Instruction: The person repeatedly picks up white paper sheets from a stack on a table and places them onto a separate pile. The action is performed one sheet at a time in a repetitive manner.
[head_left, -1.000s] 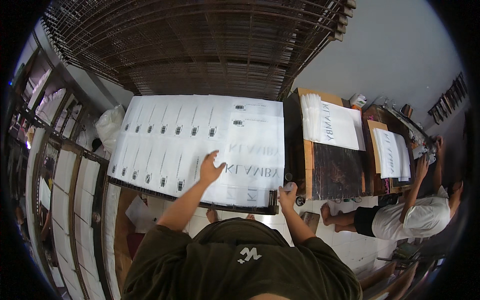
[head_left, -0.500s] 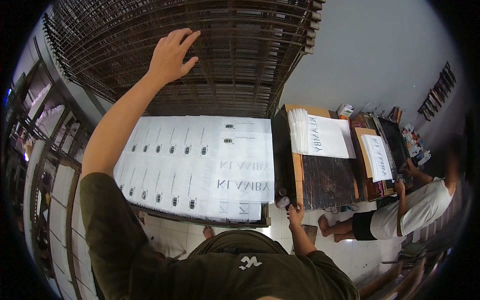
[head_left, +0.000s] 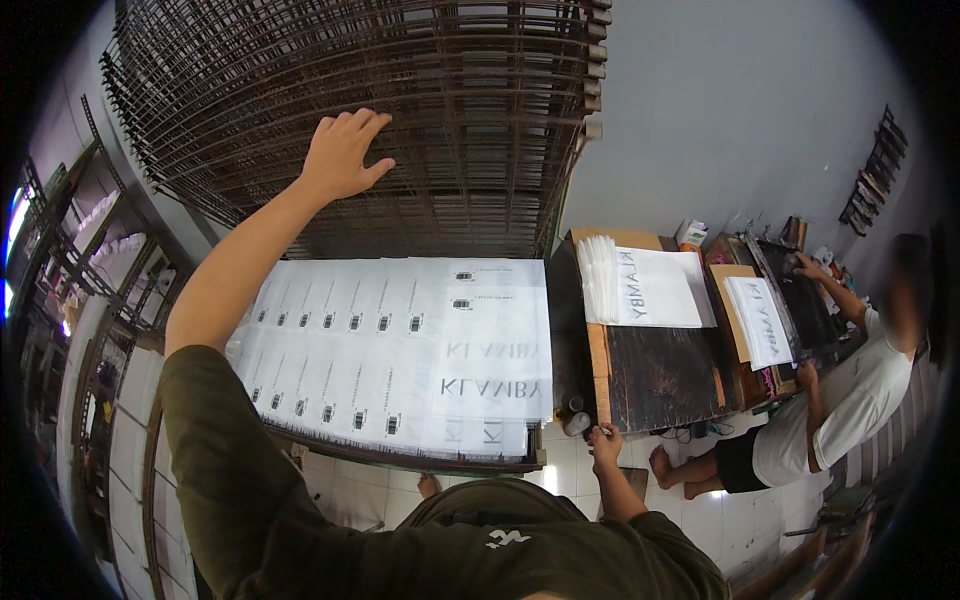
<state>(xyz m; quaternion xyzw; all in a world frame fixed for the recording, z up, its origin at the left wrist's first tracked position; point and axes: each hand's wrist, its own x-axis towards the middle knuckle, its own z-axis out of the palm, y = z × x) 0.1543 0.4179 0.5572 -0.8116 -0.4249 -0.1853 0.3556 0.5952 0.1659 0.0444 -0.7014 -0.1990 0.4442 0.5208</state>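
Observation:
My left hand [head_left: 345, 155] reaches forward against a tall brown wire drying rack [head_left: 490, 140], with its fingers stretched out and the thumb apart. Whether the fingertips hook over a wire is hard to see. Below that hand, overlapping white printed sheets [head_left: 340, 310] lie in rows on the rack's lowest visible tier. My right hand [head_left: 605, 448] hangs low by the near left corner of a dark worktable [head_left: 660, 375]. Its fingers are curled together; what they hold, if anything, is too small to tell. Small jars [head_left: 577, 424] stand just left of it.
A stack of white printed sheets [head_left: 665, 290] lies on the worktable. Farther right, a co-worker [head_left: 840, 410] handles a dark printing frame [head_left: 795, 285] beside another sheet stack [head_left: 758, 320]. Metal shelving [head_left: 110, 340] stands along the left side.
My left hand has come lower and nearer along the rack. My right hand's fingers have curled in by the table corner. The co-worker's far hand has moved up along the frame.

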